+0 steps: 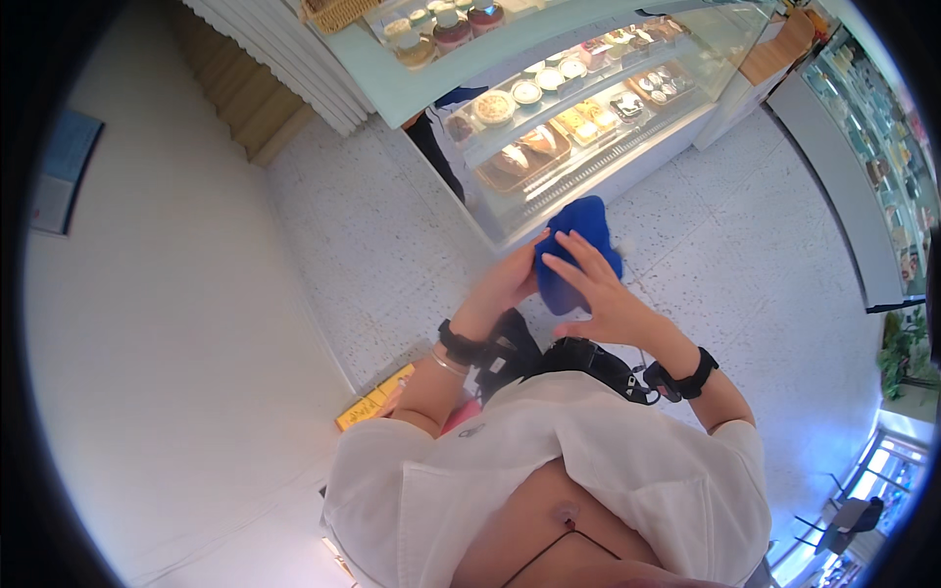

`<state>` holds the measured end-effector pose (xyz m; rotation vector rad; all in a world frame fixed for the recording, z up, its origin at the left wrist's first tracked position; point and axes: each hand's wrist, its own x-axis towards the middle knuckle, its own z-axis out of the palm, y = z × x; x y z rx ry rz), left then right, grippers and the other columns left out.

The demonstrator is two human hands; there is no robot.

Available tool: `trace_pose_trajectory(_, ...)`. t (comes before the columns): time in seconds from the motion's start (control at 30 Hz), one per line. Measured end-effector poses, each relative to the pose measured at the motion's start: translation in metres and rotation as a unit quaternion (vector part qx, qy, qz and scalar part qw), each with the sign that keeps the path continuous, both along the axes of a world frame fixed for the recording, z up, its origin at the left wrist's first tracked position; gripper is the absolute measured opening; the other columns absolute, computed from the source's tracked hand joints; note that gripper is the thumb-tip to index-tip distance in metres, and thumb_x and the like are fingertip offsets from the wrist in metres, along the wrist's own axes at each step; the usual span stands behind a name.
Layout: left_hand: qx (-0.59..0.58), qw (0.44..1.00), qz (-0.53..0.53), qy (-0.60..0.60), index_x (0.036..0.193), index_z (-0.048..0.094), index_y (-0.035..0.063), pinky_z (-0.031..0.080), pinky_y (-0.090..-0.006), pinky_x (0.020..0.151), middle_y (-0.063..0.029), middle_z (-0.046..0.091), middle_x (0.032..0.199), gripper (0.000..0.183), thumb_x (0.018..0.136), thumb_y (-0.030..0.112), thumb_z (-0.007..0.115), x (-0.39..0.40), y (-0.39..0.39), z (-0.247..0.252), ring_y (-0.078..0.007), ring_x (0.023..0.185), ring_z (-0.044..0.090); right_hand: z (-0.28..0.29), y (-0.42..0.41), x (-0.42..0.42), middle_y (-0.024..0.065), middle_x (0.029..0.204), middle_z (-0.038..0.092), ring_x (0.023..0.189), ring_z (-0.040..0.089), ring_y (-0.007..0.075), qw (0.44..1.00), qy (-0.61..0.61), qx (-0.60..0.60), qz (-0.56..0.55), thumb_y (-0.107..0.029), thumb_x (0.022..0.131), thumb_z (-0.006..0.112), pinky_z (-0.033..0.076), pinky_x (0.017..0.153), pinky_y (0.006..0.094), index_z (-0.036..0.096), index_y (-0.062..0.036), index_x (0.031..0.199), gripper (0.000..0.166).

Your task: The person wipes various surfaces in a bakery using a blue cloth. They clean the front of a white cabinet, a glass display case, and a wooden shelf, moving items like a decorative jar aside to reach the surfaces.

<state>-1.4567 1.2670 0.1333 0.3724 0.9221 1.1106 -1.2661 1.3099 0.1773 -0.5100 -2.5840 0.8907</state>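
A blue cloth (581, 220), folded or bunched, is held up in front of my waist. My left hand (523, 270) grips its left side, with part of the fingers hidden behind or under it. Over the near right part of the cloth is my right hand (606, 298), its fingers spread apart. Whether those fingertips press on the cloth or hover just above it, I cannot tell. Both wrists wear black bands. Just beyond the cloth stands a lit glass display case (507, 228) with cakes and pastries on its shelves.
Jars (450, 33) sit at the case's top, beside a wicker basket (334, 13). A second display case (823, 169) curves along the right. On the left runs a pale wall (191, 309), with a yellow box (378, 397) low beside it. Speckled floor (367, 220) lies between.
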Motion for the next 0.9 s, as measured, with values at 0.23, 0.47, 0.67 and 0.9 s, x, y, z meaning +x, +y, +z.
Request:
trace_pose_trajectory(0.23,0.07,0.985,-0.08,0.136,0.143,0.033,0.0069,0.039,-0.0362,0.102,-0.0093,0.041,0.142,0.055,0.102,0.043,0.034,0.0,-0.022,0.075,-0.0184,0.125,0.046,-0.038,0.003,-0.022,0.0149,0.138,0.043,0.122,0.044,0.036,0.973,0.219,0.063,-0.034,0.009,0.068,0.061,0.039,0.102,0.0428,0.049,-0.0162,0.13,0.067)
trace_pose_trajectory(0.47,0.242,0.839,-0.002,0.487,0.125,0.053,-0.002,0.043,-0.0295,0.094,-0.0119,0.065,0.109,0.031,0.1,0.015,0.044,-0.057,-0.04,0.132,-0.018,0.102,0.059,0.01,0.04,-0.054,0.0167,0.128,0.054,0.119,0.054,0.0314,0.889,0.327,-0.212,-0.242,0.011,0.082,0.053,0.042,0.099,0.0356,0.044,-0.0079,0.133,0.055)
trace_pose_trajectory(0.67,0.253,0.732,0.217,0.595,0.111,0.063,0.0012,0.042,-0.0325,0.095,-0.0093,0.069,0.092,0.024,0.098,0.01,0.044,-0.094,-0.044,0.143,-0.0168,0.091,0.062,0.09,0.063,-0.106,0.0109,0.12,0.058,0.111,0.055,0.0249,0.88,0.435,-0.046,-0.187,0.005,0.079,0.059,0.045,0.091,0.0341,0.05,-0.0107,0.128,0.053)
trace_pose_trajectory(0.9,0.365,0.639,0.276,0.619,0.104,0.062,-0.0026,0.031,-0.0452,0.108,-0.0113,0.067,0.081,0.026,0.096,0.011,0.042,-0.134,-0.02,0.128,-0.0197,0.084,0.061,0.086,0.074,-0.222,0.0066,0.12,0.058,0.107,0.056,0.0256,0.879,0.322,0.345,-0.067,-0.02,0.078,0.067,0.041,0.096,0.0415,0.064,-0.0142,0.109,0.032)
